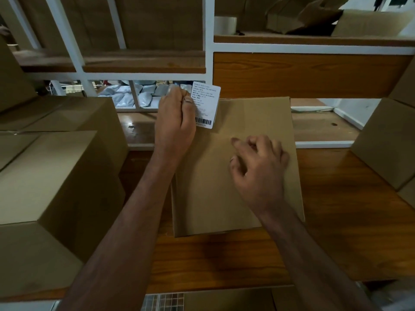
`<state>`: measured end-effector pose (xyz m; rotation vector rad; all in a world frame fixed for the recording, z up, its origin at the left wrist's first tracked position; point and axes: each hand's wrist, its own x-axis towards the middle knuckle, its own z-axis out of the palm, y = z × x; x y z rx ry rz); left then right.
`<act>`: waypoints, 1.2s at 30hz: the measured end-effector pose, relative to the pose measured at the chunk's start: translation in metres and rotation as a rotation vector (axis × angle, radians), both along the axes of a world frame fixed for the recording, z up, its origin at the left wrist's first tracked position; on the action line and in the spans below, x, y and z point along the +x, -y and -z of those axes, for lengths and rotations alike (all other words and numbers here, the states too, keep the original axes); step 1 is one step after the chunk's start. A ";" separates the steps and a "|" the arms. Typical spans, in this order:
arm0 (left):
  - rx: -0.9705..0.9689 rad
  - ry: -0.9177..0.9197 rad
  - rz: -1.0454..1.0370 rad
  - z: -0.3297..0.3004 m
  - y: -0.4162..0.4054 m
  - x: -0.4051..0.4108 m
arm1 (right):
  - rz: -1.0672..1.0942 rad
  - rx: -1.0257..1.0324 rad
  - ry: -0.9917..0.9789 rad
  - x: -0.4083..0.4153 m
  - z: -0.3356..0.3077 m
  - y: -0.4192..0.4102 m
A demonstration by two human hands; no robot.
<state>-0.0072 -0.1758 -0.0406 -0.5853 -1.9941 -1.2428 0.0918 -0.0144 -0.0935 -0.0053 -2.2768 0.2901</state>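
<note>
We hold a white label (206, 104) in our left hand (175, 117), thumb and curled fingers pinching its left edge, so that the printed side faces us with the barcode at the bottom. The label stands over the far left corner of the cardboard box (253, 122) lying flat in the middle of the wooden table (336, 198); whether its lower edge touches the cardboard we cannot tell. Our right hand (258, 162) hovers over the middle of the box top, its fingers loosely curled and gripping nothing, the forefinger reaching out toward the label. To our left stands a stack of closed boxes (56, 176), and another box (386, 142) sits at the right edge of the table. Behind the box rises a white shelf frame (208, 63) with wooden boards, a roll of tape (225, 25) on the upper right one. Grey bags (143, 95) lie beyond the frame.
</note>
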 end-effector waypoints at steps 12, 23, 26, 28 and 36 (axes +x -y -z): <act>0.032 0.005 -0.024 -0.002 -0.002 0.005 | -0.068 -0.006 0.036 0.011 0.001 0.000; 0.016 -0.014 -0.041 0.000 -0.002 0.007 | -0.075 -0.023 0.020 0.020 0.009 -0.009; 0.023 -0.001 -0.039 0.000 -0.002 0.007 | -0.041 0.019 0.050 0.018 0.008 -0.011; 0.023 -0.005 -0.044 0.000 -0.002 0.009 | -0.081 0.009 0.036 0.023 0.014 -0.013; 0.003 -0.039 -0.023 0.007 0.003 0.026 | 0.052 -0.168 -0.033 0.027 0.012 -0.032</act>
